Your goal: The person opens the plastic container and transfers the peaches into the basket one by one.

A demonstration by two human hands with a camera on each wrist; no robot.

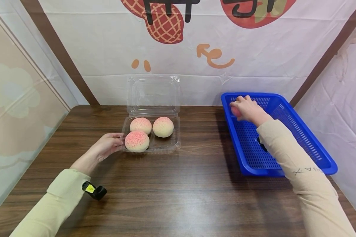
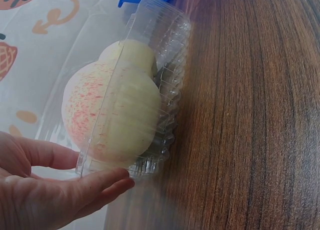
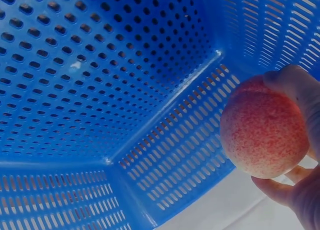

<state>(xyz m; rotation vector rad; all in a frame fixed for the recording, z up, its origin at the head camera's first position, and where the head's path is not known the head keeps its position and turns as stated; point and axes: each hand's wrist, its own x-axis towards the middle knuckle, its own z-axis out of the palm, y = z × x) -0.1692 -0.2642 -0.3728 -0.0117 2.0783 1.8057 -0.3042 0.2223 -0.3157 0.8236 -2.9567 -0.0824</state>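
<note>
My left hand (image 1: pixel 108 146) pinches the left edge of a clear plastic clamshell box (image 1: pixel 169 143) with its lid (image 1: pixel 153 93) standing up at the back. Three peaches sit inside, cream with pink-speckled tops: one at the front left (image 1: pixel 137 141), one behind it (image 1: pixel 140 125) and one to the right (image 1: pixel 163 127). In the left wrist view, the thumb and fingers lie on either side of the box wall. Over the far left part of a blue plastic basket (image 1: pixel 243 164), my right hand (image 1: pixel 249 110) grips a redder peach (image 3: pixel 264 127) between thumb and fingers.
The basket has slotted sides and a perforated floor (image 3: pixel 75 90). Both containers stand on a dark wood-grain table (image 1: pixel 172 194). A printed cloth backdrop (image 1: pixel 106 42) hangs right behind the table's far edge.
</note>
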